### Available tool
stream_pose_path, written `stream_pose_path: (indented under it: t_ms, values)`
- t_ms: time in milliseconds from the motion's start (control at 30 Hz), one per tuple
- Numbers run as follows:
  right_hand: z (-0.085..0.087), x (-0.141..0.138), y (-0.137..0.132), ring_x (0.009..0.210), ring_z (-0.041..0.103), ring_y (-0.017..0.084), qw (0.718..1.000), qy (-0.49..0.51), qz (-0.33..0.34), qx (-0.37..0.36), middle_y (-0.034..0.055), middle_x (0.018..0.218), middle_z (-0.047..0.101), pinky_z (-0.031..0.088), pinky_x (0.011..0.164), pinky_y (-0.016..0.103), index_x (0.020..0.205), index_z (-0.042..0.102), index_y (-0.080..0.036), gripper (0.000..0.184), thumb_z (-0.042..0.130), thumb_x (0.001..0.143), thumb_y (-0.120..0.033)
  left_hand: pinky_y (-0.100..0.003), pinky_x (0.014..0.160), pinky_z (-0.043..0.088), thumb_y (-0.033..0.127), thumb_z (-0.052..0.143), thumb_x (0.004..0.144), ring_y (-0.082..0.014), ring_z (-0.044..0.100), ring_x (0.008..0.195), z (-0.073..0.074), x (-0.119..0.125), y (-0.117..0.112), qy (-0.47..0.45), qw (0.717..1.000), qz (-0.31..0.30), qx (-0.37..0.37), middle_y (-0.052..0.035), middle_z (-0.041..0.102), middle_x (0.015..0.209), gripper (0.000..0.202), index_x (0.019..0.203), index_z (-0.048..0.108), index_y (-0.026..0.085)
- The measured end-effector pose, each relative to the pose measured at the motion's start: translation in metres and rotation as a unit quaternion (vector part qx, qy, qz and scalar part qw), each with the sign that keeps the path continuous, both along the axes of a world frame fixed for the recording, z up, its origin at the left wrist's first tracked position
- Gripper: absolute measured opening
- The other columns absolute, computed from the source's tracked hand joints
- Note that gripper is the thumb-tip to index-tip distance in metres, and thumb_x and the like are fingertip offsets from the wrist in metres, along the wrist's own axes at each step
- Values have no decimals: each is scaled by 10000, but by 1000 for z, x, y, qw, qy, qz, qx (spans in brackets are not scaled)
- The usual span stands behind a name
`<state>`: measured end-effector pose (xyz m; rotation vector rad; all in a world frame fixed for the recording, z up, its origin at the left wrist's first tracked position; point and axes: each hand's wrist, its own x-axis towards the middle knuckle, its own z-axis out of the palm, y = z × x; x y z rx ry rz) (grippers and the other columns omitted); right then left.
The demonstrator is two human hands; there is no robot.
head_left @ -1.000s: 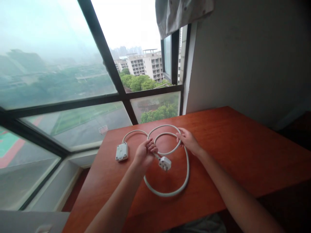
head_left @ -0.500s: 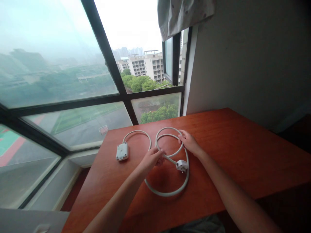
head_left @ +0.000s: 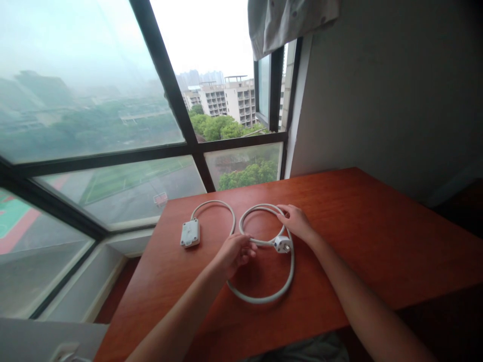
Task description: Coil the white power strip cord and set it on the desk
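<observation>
A pale grey power cord (head_left: 260, 300) lies in loops on the reddish-brown table. One end runs into a flat, light grey rectangular box (head_left: 190, 233) on the left; the other carries a white plug (head_left: 283, 245), its metal pins facing right and towards me. My left hand (head_left: 237, 253) has thumb and forefinger at the cord just left of the plug, the other fingers loosely curled below. At the right side of the small double coil, my right hand (head_left: 296, 221) pinches the cord. Its fingertips partly cover the coil there.
The wooden table (head_left: 358, 226) reaches the wall (head_left: 377, 100) at the back right. Dark-framed windows (head_left: 241, 144) stand behind and left of it, with one pane swung out. A pale curtain (head_left: 290, 22) hangs above. The table's left edge drops away beside the window sill.
The raised loop of the small coil has come down onto the other loop. The plug has moved up slightly and turned. My left hand has loosened its fingers and shifted a little left.
</observation>
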<state>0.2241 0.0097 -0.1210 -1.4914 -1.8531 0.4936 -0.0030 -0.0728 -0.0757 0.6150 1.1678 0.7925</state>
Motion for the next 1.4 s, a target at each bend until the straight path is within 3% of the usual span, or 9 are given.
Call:
stream_pose_path:
  t_ms: [300,400,533,800,933,1133,1233,1300,1400]
  values:
    - [-1,-1,0,690,599,178,998,-12,1,-66,37,751,698,421,635,257,790,697,-208,130,582,745,-166,-105,370,307,217,553,863,-101,630,523,-7,7,-7,-5,999,24,-26,-56,670,714,100,867,465,170]
    - [4,-4,-2,600,582,149,991,61,5,-117,22,694,680,403,552,234,717,629,-189,86,550,733,-158,-104,379,317,217,539,878,-98,636,538,-8,8,-7,-4,999,26,-24,-57,674,732,89,877,463,170]
    - [12,-10,-9,450,558,120,951,233,45,-198,6,706,684,381,417,215,841,521,-197,86,486,763,-206,-110,392,344,224,523,901,-88,635,542,-8,11,-9,-2,999,35,-17,-65,685,778,84,886,463,167]
    - [28,-24,-17,384,459,81,917,373,98,-106,-44,659,585,297,329,195,946,490,-209,280,488,841,-469,-138,456,422,251,583,880,-110,654,554,-10,20,-11,3,992,122,33,-49,679,725,161,908,439,186]
    - [37,-26,-21,394,415,80,901,414,104,-80,-61,625,511,334,351,205,968,499,-218,316,514,844,-509,-131,468,418,224,577,864,-90,624,528,-12,28,-5,-22,993,107,49,-48,661,684,103,877,494,164]
    - [52,-21,-30,404,363,61,879,463,92,-65,-57,646,483,291,353,194,902,498,-223,290,534,854,-506,-132,375,235,217,587,776,-25,342,371,-14,32,6,-7,991,103,86,71,421,494,108,719,526,149]
    - [54,-20,-30,413,376,60,857,505,74,-66,-57,651,478,277,355,189,876,482,-221,265,561,837,-471,-148,381,203,271,607,773,-30,284,384,-9,30,12,49,974,123,183,94,339,478,184,675,492,167]
    - [53,-22,-28,424,400,62,841,532,69,-77,-58,658,478,250,349,182,888,472,-222,272,584,814,-458,-149,437,309,299,624,777,-45,400,461,1,30,17,51,956,154,245,65,435,543,212,680,491,166]
    - [50,-26,-27,458,432,72,828,548,67,-95,-53,671,483,207,342,169,938,473,-223,300,600,793,-452,-179,538,426,307,606,801,-83,546,609,22,35,25,-55,941,204,263,9,579,724,183,758,497,167]
